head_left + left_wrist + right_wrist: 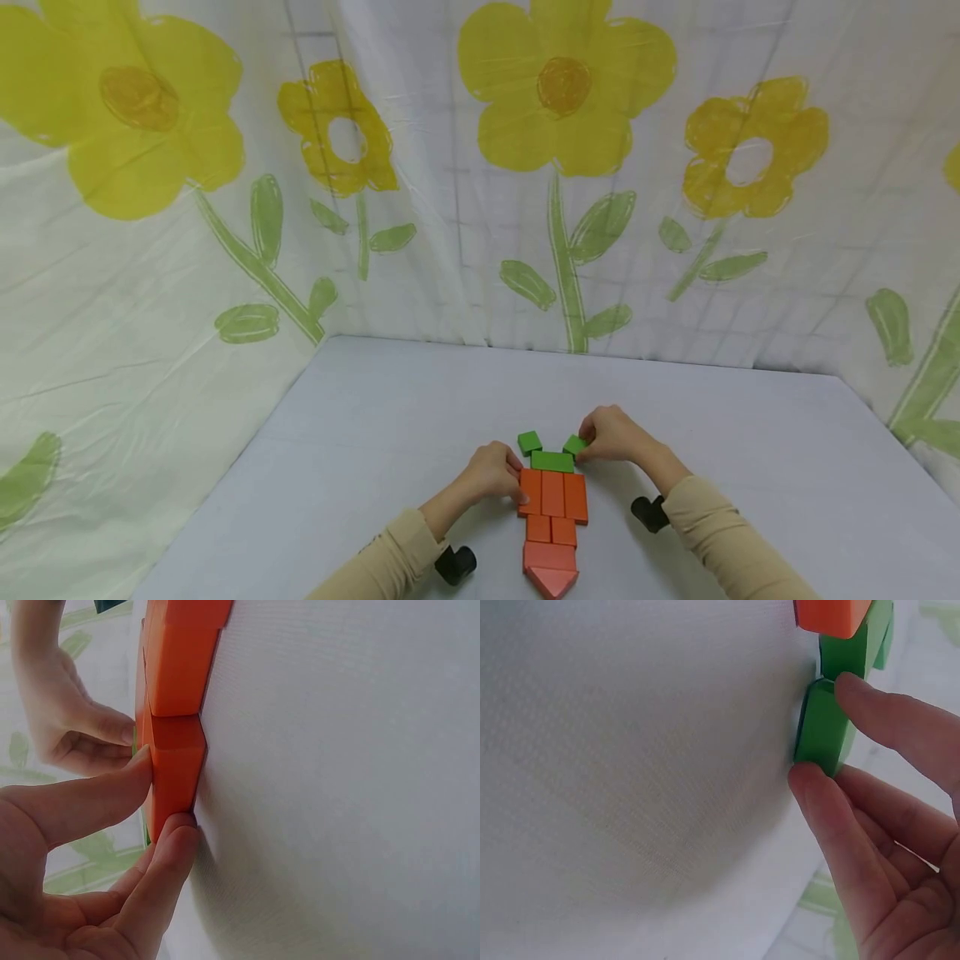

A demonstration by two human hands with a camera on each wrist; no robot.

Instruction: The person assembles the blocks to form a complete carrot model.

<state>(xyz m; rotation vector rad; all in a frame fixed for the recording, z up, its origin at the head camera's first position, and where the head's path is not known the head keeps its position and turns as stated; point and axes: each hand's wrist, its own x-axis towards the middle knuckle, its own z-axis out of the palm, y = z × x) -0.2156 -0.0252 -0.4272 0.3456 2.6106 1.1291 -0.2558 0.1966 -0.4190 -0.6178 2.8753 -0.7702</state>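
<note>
Flat on the table, wooden blocks form a figure. My left hand [492, 472] grips the left orange block [531, 485] of three side by side; the left wrist view has its thumb at one edge of that orange block [178, 776] and a fingertip at the far end. At the top right, my right hand [613, 437] pinches a small green block [574, 445] between thumb and fingers. This green block [822, 727] is tilted, its corner close to a longer green block [552, 462]. Another small green block [528, 442] is angled at the top left.
Two smaller orange blocks [537, 528] lie below the three, followed by a pink block [550, 556] and a pink triangular block [552, 581] pointing toward me. Black devices [456, 566] hang at both wrists. A flowered curtain [420, 275] rises behind the white table [375, 417].
</note>
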